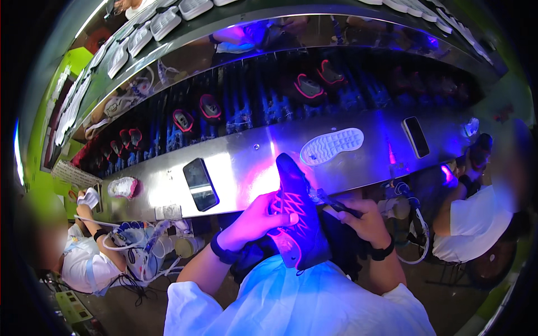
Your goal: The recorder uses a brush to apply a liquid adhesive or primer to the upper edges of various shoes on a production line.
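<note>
My left hand [259,219] is closed around the side of a dark shoe upper [307,232] with pink laces and pink edging, its thumb across the lacing. The shoe is held above my lap, its toe pointing toward the table. In my right hand [364,221] is a brush [341,208] with a dark handle. Its pale bristle end is at the right side of the shoe, seemingly touching it. Violet light falls over the shoe and my left hand. A white shoe sole [333,147] lies on the metal table beyond the toe.
A dark phone [200,185] lies left on the metal table [235,151], another phone [416,137] right. Beyond runs a dark trough of rollers carrying shoes [210,106]. Co-workers sit left [92,255] and right [473,224], beside containers and hoses.
</note>
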`<control>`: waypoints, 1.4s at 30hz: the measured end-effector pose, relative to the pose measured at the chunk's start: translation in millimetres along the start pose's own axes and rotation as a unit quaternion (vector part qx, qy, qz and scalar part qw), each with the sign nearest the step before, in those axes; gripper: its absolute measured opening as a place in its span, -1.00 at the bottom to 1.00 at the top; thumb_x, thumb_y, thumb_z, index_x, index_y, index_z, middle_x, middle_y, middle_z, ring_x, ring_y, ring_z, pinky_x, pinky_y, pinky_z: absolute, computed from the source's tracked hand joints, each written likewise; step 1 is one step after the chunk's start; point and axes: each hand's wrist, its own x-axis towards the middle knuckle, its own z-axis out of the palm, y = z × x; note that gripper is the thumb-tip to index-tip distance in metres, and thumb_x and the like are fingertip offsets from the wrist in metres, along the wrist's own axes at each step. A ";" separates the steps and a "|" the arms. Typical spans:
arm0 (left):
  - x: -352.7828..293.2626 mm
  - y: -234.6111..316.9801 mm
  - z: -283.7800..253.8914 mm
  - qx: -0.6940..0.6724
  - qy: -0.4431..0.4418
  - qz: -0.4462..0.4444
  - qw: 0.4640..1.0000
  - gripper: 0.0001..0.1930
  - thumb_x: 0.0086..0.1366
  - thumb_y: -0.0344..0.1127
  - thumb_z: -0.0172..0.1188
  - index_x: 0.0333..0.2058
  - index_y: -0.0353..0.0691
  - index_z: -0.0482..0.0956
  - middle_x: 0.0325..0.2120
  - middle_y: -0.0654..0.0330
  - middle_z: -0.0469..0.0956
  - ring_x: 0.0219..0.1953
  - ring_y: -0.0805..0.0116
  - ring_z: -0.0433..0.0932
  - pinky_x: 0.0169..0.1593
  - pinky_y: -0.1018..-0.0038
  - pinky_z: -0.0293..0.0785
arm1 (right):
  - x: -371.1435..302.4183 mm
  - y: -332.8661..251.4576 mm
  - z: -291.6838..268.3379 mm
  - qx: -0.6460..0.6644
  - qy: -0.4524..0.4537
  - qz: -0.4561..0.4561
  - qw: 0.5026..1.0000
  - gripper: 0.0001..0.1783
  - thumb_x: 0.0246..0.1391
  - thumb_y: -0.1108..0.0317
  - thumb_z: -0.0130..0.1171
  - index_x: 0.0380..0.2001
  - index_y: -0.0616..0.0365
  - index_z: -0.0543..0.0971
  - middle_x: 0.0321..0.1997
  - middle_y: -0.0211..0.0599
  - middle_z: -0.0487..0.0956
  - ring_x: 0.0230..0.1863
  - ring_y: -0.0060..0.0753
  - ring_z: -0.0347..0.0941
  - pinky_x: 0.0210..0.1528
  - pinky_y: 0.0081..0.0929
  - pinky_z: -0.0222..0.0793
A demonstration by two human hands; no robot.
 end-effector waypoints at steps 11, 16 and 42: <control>-6.9 -1.5 -16.0 -0.005 0.052 0.052 0.997 -0.51 0.25 -0.31 0.41 0.11 -0.34 0.49 -0.10 0.22 0.65 -0.07 0.49 0.61 0.06 0.46 0.53 | -30.7 -31.2 -13.8 0.012 -0.064 0.129 0.990 -0.70 0.15 0.48 0.35 -0.05 0.34 0.67 -0.36 -0.40 0.64 -0.35 -0.66 0.49 -0.28 -0.57 0.40; -6.2 0.3 -17.7 0.026 0.068 0.054 0.996 -0.50 0.25 -0.31 0.42 0.10 -0.37 0.49 -0.10 0.18 0.66 -0.05 0.43 0.63 0.09 0.44 0.54 | -34.8 -52.3 -19.6 -0.116 -0.085 0.056 0.988 -0.67 0.11 0.43 0.38 -0.05 0.29 0.67 -0.29 -0.21 0.69 -0.29 -0.50 0.56 -0.22 -0.51 0.43; -2.3 2.6 7.8 -0.239 0.070 -0.099 0.964 -0.43 0.42 0.14 0.09 0.09 -0.27 0.49 -0.28 0.15 0.70 -0.41 0.40 0.72 -0.55 0.59 0.61 | -0.3 -107.8 -56.1 -0.310 -0.005 -0.124 0.943 -0.67 -0.03 0.48 0.41 -0.14 0.32 0.69 -0.51 -0.30 0.57 -0.51 -0.52 0.47 -0.42 -0.53 0.31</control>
